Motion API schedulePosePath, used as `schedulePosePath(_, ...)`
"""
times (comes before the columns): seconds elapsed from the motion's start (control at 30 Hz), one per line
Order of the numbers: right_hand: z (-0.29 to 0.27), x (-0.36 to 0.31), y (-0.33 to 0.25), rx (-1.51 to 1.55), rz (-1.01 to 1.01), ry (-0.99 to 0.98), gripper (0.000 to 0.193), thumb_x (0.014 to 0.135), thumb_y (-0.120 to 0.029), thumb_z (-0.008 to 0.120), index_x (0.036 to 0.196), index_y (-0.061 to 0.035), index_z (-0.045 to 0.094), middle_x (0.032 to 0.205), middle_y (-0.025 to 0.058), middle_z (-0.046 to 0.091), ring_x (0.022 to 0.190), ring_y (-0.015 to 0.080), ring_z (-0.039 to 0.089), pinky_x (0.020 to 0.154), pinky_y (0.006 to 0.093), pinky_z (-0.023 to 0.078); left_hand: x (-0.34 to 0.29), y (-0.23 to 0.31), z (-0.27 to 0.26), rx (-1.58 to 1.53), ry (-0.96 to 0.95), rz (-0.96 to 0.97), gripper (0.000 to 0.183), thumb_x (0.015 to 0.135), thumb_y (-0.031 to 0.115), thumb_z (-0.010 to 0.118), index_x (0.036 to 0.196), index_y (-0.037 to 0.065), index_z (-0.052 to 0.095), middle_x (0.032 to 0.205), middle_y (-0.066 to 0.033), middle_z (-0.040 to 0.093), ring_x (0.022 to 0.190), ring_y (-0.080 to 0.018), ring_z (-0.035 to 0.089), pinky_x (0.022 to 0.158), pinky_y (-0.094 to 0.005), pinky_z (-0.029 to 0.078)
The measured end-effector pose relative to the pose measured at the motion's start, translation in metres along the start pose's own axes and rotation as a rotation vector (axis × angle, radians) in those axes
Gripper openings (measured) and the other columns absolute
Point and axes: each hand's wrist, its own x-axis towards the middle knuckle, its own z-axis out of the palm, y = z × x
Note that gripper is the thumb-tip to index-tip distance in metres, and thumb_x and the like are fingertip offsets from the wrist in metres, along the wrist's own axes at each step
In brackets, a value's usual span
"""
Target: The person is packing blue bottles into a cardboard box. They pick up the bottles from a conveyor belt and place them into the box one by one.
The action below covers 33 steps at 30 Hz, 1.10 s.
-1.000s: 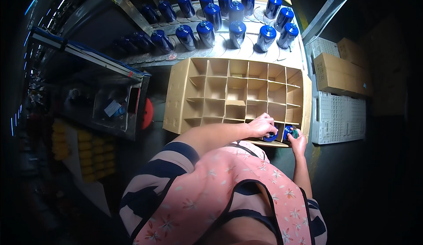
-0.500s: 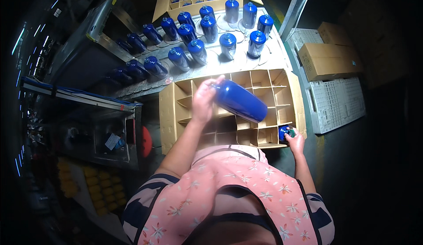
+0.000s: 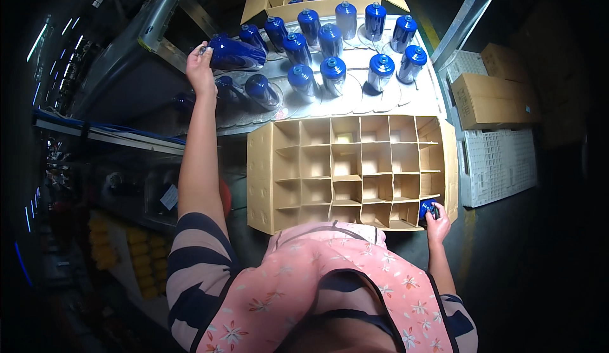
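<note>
Stretched out to the far left, my left hand (image 3: 201,72) is closed round the neck of a shiny blue bottle (image 3: 236,54). That bottle is tilted nearly flat over the conveyor, its base pointing right. My right hand (image 3: 437,225) grips the top of another blue bottle (image 3: 425,209) in the near right corner compartment of an open cardboard carton (image 3: 259,178). Cardboard dividers split this carton into many compartments; those in view apart from that corner hold no bottles.
Several blue bottles (image 3: 333,75) stand upright on the conveyor's round plates (image 3: 352,102) beyond the carton. A second divided carton (image 3: 317,7) filled with blue bottles is at the back. Closed boxes (image 3: 491,102) rest on pale plastic pallets (image 3: 501,166) at right, behind a metal post (image 3: 469,19).
My left hand has swung from above the carton to the far left over the conveyor, a blue bottle in its grip. My right hand stays at the corner bottle. The view has shifted slightly.
</note>
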Motion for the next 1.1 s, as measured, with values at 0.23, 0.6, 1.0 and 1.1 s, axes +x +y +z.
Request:
schedulePosePath(0.23,0.032,0.005,-0.030,-0.103,0.130,0.041,0.027,0.072,-0.017,0.071,0.099,-0.0195,0.070,0.082,0.0099,0.069,0.072,0.0255,0.066,0.068,0.0376,0.051,0.084,-0.140,0.017,0.332,-0.057,-0.052,0.034,0.081,0.001,0.073,0.112,-0.003,0.062,0.102,-0.0099,0.068,0.093,-0.0145,0.064,0.083,-0.0262,0.051)
schedulePosePath(0.6,0.058,0.015,-0.052,-0.190,0.141,0.149,0.027,0.073,-0.017,0.069,0.100,-0.0213,0.069,0.089,0.0133,0.069,0.080,0.0349,0.065,0.072,0.0412,0.051,0.116,-0.248,0.038,0.602,-0.098,-0.026,0.038,0.077,0.011,0.076,0.111,0.002,0.064,0.106,-0.0162,0.069,0.099,-0.0256,0.067,0.088,-0.0328,0.049)
schedulePosePath(1.0,0.043,0.016,-0.035,-0.215,0.167,0.098,0.030,0.075,-0.020,0.069,0.105,-0.0227,0.066,0.089,0.0146,0.069,0.079,0.0372,0.065,0.070,0.0452,0.050,-0.037,-0.147,0.073,0.698,-0.757,-0.047,0.039,0.080,0.016,0.074,0.118,0.013,0.066,0.135,-0.0098,0.057,0.124,-0.0255,0.052,0.105,-0.0342,0.039)
schedulePosePath(1.1,0.043,0.017,-0.027,-0.173,0.104,0.091,0.030,0.075,-0.017,0.068,0.105,-0.0188,0.066,0.097,0.0128,0.069,0.082,0.0365,0.065,0.073,0.0444,0.051,-0.053,-0.150,0.090,0.619,-0.718,-0.083,0.035,0.079,0.014,0.074,0.113,0.010,0.067,0.135,-0.0094,0.057,0.118,-0.0218,0.057,0.101,-0.0316,0.043)
